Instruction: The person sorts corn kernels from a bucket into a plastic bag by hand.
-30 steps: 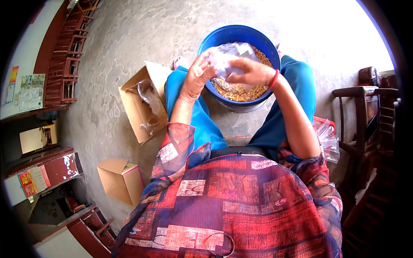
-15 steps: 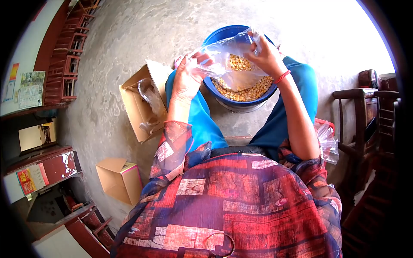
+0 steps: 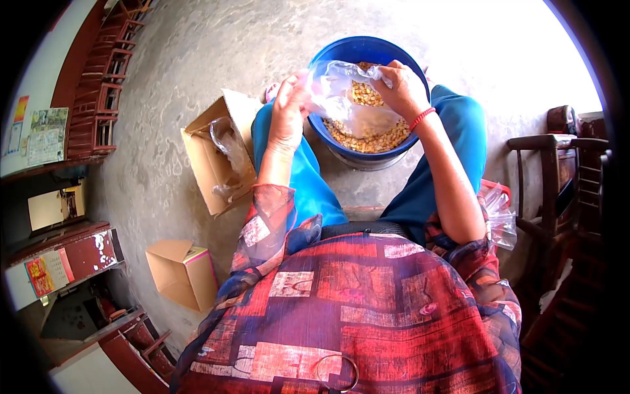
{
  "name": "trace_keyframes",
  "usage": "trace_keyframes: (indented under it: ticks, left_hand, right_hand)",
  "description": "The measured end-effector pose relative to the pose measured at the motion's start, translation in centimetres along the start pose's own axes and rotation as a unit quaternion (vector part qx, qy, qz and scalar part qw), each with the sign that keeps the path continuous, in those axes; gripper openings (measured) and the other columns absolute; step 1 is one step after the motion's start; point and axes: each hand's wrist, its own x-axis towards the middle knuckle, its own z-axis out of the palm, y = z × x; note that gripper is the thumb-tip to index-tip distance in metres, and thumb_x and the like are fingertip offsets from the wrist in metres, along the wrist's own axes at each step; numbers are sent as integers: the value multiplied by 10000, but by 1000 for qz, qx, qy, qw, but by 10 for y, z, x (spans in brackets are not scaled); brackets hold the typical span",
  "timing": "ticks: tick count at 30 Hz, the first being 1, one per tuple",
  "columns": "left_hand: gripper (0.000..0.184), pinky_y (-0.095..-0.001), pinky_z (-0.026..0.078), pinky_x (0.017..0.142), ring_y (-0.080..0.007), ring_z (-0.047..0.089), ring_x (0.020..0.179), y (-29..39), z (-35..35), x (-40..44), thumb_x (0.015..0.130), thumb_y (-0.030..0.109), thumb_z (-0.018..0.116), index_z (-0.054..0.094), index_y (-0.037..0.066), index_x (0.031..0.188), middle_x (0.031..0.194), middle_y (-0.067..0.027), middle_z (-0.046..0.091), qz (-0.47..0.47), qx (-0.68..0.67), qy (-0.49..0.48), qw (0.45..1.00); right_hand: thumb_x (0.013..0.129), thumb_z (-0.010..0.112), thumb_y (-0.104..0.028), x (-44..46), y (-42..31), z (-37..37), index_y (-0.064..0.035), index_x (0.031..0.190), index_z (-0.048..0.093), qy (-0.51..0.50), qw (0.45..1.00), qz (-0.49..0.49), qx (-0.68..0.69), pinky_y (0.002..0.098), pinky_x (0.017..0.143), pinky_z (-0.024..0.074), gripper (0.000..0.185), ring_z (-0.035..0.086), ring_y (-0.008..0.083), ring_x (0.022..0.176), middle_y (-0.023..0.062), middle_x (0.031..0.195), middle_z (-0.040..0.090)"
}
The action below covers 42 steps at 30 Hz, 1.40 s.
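A clear plastic bag (image 3: 335, 92) is stretched between my two hands above a blue bucket (image 3: 357, 47). Corn kernels (image 3: 374, 141) fill the lower part of the bucket, and some show through the thin plastic; whether any lie inside the bag I cannot tell. My left hand (image 3: 287, 108) has its fingers closed on the bag's left edge. With a red cord round the wrist, my right hand (image 3: 401, 90) pinches the bag's right edge over the bucket's right side.
Left of my legs stands an open cardboard box (image 3: 205, 164) with crumpled clear plastic (image 3: 226, 148) inside. A smaller open box (image 3: 180, 276) sits nearer. By my right thigh are clear plastic bags (image 3: 502, 223) at a red container. Dark wooden furniture (image 3: 548, 177) stands at right, red-brown chairs (image 3: 98, 98) at far left.
My right hand has come down a little, and the bag's right edge has dropped with it. The left hand has turned slightly, and the bag hangs looser and more crumpled.
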Motion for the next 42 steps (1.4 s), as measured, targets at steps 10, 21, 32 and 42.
trace_keyframes:
  ticks: [10, 21, 32, 42]
  left_hand:
    - [187, -282, 489, 689, -140, 565, 793, -8, -7, 7, 865, 210, 503, 526, 99, 1014, 913, -39, 578, 22, -48, 37, 998]
    - [196, -183, 305, 425, -47, 364, 466, 37, 11, -26, 834, 72, 534, 561, 25, 1023, 697, 3, 528, 210, 119, 89, 966]
    - [812, -392, 399, 901, -336, 419, 1137, -26, 31, -4, 679, 134, 722, 228, -61, 1292, 1269, -254, 356, 248, 508, 47, 824]
    - [309, -351, 487, 699, -296, 606, 766, -59, 24, 27, 809, 111, 514, 506, -35, 1081, 912, -196, 600, 65, 474, 47, 877]
  right_hand:
    - [779, 566, -187, 4, 7, -4, -1, 902, 613, -98, 918, 149, 354, 212, 691, 439, 228, 551, 69, 728, 26, 779, 622]
    - [806, 555, -175, 6, 2, 8, 12, 861, 607, -86, 924, 181, 325, 218, 660, 433, 202, 536, 74, 684, 23, 753, 605]
    - [826, 516, -157, 9, 4, -1, -11, 737, 559, -109, 778, 196, 586, 214, 572, 433, 176, 528, 96, 589, 35, 672, 568]
    - [853, 512, -192, 10, 13, 5, -21, 829, 570, -178, 701, 187, 665, 201, 488, 416, 181, 523, 79, 576, 7, 682, 552]
